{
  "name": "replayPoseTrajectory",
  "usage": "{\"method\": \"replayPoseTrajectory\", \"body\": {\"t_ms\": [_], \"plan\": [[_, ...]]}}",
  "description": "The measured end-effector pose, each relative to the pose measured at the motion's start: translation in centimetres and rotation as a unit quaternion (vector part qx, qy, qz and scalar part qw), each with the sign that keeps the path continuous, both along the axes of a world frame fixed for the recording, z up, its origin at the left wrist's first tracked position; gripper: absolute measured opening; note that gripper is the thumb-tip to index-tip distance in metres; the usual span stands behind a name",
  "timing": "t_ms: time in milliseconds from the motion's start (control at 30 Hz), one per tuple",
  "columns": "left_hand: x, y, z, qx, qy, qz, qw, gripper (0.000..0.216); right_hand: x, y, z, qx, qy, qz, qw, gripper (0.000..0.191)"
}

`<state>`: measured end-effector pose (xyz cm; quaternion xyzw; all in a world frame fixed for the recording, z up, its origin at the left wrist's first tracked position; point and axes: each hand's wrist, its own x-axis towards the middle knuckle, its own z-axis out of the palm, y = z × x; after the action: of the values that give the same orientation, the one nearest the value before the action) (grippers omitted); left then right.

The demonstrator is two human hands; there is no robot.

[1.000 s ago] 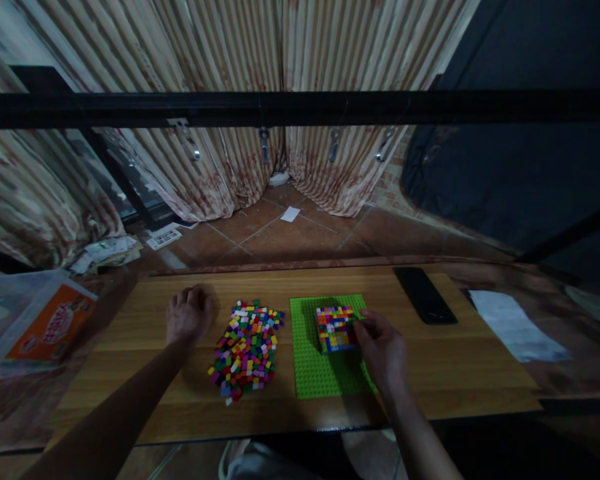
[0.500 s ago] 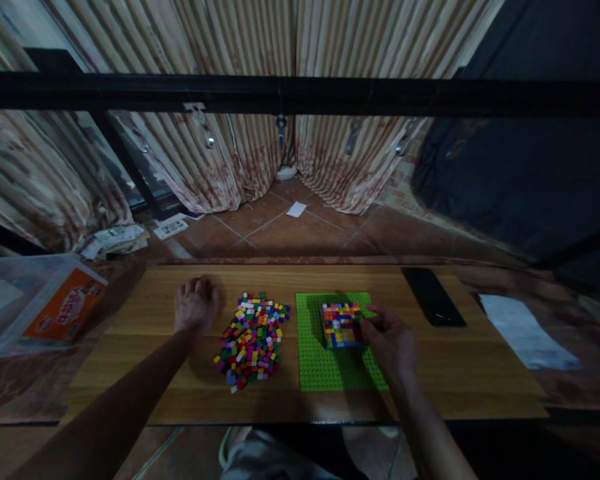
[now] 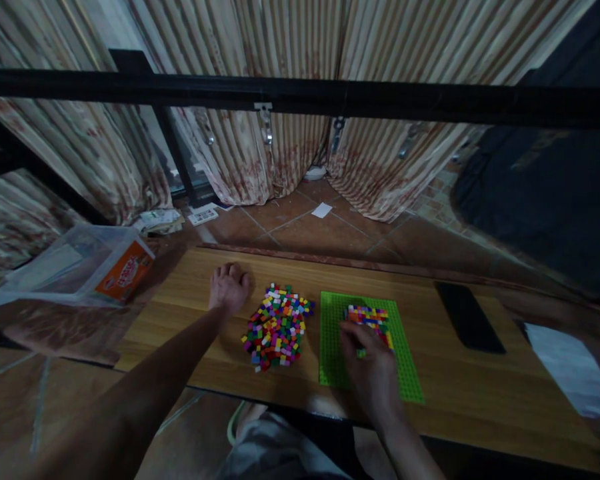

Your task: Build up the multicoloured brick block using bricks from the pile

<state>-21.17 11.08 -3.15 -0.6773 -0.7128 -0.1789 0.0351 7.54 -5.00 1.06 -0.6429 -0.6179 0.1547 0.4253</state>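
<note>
My right hand (image 3: pixel 373 367) reaches over a small structure of multicoloured bricks (image 3: pixel 367 312) on a green baseplate (image 3: pixel 335 360). Its thumb and fingers come together at the structure's left front side; whatever is between the fingertips is too small to make out. The hand hides much of the structure's front. My left hand (image 3: pixel 229 290) rests on the table left of a loose pile of small coloured bricks (image 3: pixel 277 327). Its fingers are curled in, with nothing seen in them, and it does not touch the pile.
A black phone (image 3: pixel 469 317) lies on the wooden table (image 3: pixel 180 340), right of the baseplate. Off the right end is a white sheet (image 3: pixel 573 367). A clear plastic box (image 3: pixel 87 267) with an orange label stands at the left. A dark bar (image 3: pixel 300 90) crosses beyond the table.
My right hand has moved from the brick structure's right side to its left front, covering part of it. My left hand stays on the table. The whole view has turned left and tilted.
</note>
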Motion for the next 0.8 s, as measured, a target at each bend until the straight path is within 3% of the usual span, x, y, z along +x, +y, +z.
{"method": "replayPoseTrajectory", "body": {"t_ms": [100, 267, 567, 800], "plan": [[0.0, -0.1, 0.0, 0.001, -0.005, -0.004, 1.0, 0.044, -2.7, 0.6, -0.5, -0.014, -0.037, 0.081, 0.996, 0.029], [0.0, -0.1, -0.1, 0.0, -0.013, -0.008, 1.0, 0.041, -4.6, 2.6, -1.8, -0.051, -0.115, 0.128, 0.984, 0.033], [0.0, -0.1, -0.1, 0.002, -0.005, -0.004, 1.0, 0.042, -4.9, 3.6, -3.3, -0.068, -0.167, 0.136, 0.974, 0.026], [-0.1, 0.1, 0.1, 0.004, 0.007, -0.003, 1.0, 0.046, -5.2, 3.4, -2.8, -0.071, -0.144, 0.11, 0.981, 0.022]]}}
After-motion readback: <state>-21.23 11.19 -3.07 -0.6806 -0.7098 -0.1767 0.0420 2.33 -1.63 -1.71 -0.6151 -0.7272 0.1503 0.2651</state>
